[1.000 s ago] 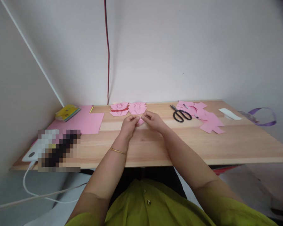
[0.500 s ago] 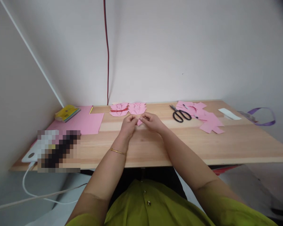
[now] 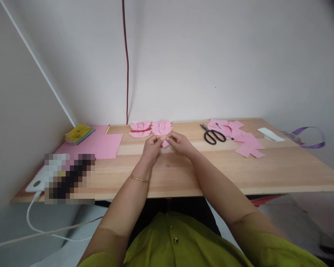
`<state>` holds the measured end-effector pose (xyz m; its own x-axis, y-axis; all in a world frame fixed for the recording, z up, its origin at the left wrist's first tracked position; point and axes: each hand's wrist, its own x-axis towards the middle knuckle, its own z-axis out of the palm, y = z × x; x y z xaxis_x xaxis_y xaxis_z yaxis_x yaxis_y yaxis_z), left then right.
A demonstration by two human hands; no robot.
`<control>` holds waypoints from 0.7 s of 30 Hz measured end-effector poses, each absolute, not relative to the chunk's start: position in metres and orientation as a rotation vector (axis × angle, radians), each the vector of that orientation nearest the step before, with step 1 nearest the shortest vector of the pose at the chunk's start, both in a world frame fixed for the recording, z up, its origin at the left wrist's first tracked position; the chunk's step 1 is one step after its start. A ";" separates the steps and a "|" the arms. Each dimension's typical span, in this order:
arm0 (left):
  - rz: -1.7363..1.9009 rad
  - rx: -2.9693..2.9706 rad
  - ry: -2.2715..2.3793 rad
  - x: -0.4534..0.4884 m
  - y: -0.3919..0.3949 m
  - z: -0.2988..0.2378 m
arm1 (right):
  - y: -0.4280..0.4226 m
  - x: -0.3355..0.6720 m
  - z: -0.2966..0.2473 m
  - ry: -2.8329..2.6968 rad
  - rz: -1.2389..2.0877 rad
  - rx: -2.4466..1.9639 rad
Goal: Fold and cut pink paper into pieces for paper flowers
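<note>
A small piece of folded pink paper (image 3: 164, 144) is pinched between my two hands, its pointed lower corner showing below the fingertips. My left hand (image 3: 152, 147) is closed on its left side, and my right hand (image 3: 178, 142) grips it from the right. Most of the paper is hidden by the fingers. Just beyond the hands lie two pink folded paper shapes with jagged edges; the left shape (image 3: 140, 134) has a red band across it, and the right shape (image 3: 161, 128) is plain pink.
Black-handled scissors (image 3: 210, 138) lie right of my hands, beside pink paper scraps (image 3: 249, 144) and a white strip (image 3: 270, 134). At left are pink sheets (image 3: 108, 145), a yellow packet (image 3: 79, 132), a yellow pencil-like stick (image 3: 107, 129) and a white power strip (image 3: 35, 184) with a cable.
My fingers have shifted slightly on the pink paper, and a little more of its lower corner shows. Everything else on the table stays where it was.
</note>
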<state>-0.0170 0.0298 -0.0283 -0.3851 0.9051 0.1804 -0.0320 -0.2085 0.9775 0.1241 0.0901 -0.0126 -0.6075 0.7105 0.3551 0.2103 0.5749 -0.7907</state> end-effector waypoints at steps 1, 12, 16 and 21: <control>1.684 1.067 1.338 -0.017 0.030 -0.028 | 0.091 0.124 -0.013 -2.126 0.951 -0.727; 1.683 0.990 1.307 -0.017 0.030 -0.028 | 0.091 0.123 -0.014 -2.117 0.974 -0.752; 1.609 0.991 1.270 -0.018 0.031 -0.032 | 0.091 0.124 -0.015 -2.142 0.960 -0.750; 1.586 1.000 1.225 -0.017 0.031 -0.033 | 0.091 0.124 -0.014 -2.171 0.934 -0.728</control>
